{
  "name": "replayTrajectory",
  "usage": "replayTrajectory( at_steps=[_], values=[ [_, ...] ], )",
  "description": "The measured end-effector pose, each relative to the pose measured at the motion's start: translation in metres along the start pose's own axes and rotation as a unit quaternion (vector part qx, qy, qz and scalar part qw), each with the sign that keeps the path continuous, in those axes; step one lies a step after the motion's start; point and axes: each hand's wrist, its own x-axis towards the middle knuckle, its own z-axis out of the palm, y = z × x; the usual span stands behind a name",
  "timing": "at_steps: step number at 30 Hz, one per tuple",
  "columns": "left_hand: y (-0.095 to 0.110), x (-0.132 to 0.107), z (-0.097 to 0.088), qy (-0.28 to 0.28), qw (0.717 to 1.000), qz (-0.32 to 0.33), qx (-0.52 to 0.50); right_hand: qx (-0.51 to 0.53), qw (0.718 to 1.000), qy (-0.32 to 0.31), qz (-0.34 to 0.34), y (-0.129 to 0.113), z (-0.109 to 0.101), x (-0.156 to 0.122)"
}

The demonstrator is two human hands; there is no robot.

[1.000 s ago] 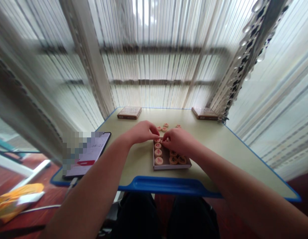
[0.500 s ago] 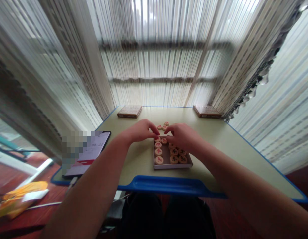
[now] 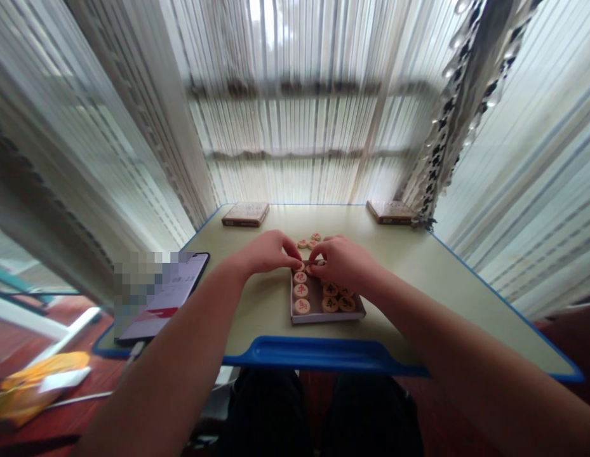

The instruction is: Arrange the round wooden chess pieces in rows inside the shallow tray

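A shallow open box of round wooden Chinese chess pieces lies on the table in front of me. Red-marked pieces line its left side, and black-marked pieces fill the right. My left hand is closed at the far left corner, its thumb and fingertips on a Chinese chess piece there. Just right of it, my right hand pinches another Chinese chess piece in the far row. This hand hides part of the box's right side. Beyond the box lie three loose red-marked pieces.
Two flat brown boxes rest at the table's far corners. On the left is a phone with a cable attached. A blue tray edge runs along the table's front. Striped curtains hang behind.
My right hand has moved slightly left and its fingers have come down onto a piece in the far row. My left hand stays at the far left corner. The view has shifted slightly.
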Motion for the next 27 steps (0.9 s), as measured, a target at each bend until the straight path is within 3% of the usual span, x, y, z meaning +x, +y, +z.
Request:
replayTrajectory(
  at_steps=[5, 10, 14, 16, 18, 22, 27],
  values=[
    [0.001, 0.000, 0.002, -0.005, 1.000, -0.001, -0.007, 0.001, 1.000, 0.016, 0.002, 0.000, -0.001, 0.001],
    [0.005, -0.001, -0.001, -0.004, 1.000, -0.023, 0.005, 0.003, 0.994, 0.095, 0.054, 0.023, 0.001, 0.012],
    [0.003, 0.002, -0.004, 0.093, 0.995, -0.040, -0.016, -0.016, 0.987, 0.119, 0.104, 0.054, 0.005, 0.021],
    [-0.003, 0.006, -0.003, 0.174, 0.983, -0.061, -0.021, 0.000, 0.990, 0.106, 0.097, 0.064, 0.009, 0.025],
    [-0.011, 0.012, 0.001, 0.211, 0.975, -0.064, -0.005, 0.021, 0.992, 0.106, 0.057, 0.068, 0.013, 0.028],
    [-0.024, 0.020, 0.011, 0.164, 0.985, -0.037, 0.045, 0.036, 0.996, 0.080, -0.034, 0.065, 0.022, 0.034],
    [-0.033, 0.023, 0.017, 0.147, 0.984, -0.056, 0.080, 0.047, 0.994, 0.102, 0.001, 0.073, 0.025, 0.036]
  ],
)
